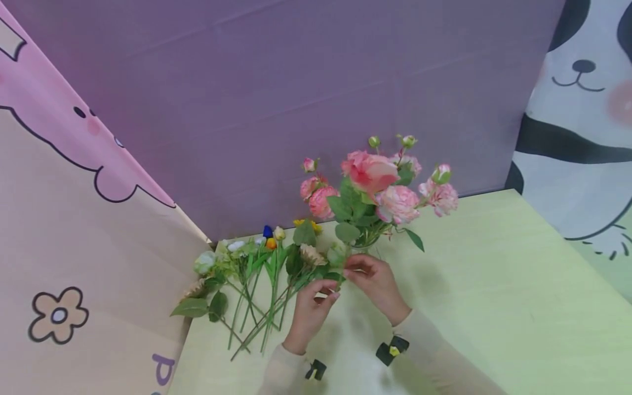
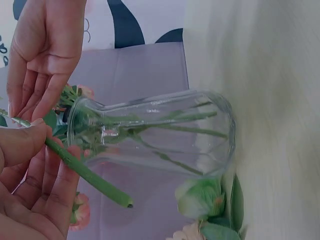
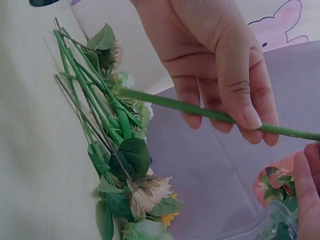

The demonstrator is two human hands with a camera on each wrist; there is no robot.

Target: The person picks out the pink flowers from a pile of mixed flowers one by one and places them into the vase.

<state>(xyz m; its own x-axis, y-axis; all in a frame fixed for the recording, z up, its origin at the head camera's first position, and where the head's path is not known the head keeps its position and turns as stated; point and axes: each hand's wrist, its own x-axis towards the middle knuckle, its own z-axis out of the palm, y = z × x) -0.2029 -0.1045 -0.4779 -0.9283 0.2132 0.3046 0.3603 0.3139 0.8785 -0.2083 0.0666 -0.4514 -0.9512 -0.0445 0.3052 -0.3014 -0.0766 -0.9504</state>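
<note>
My left hand pinches a green flower stem between thumb and fingers, the cut end sticking out below. At the stem's upper part, the right hand holds it with its fingertips, close to the left. Both wrist views leave the top of this stem out of frame. By the fingertips in the head view shows a pale green bloom. Just beyond the hands stands a clear glass vase with several stems inside. Pink flowers rise above its rim, and the hands partly cover the vase in the head view.
Loose artificial flowers lie in a pile on the left of the pale table, with crossed stems, beige blooms and green leaves. A purple backdrop rises behind the table, and a panda-printed panel stands at the right.
</note>
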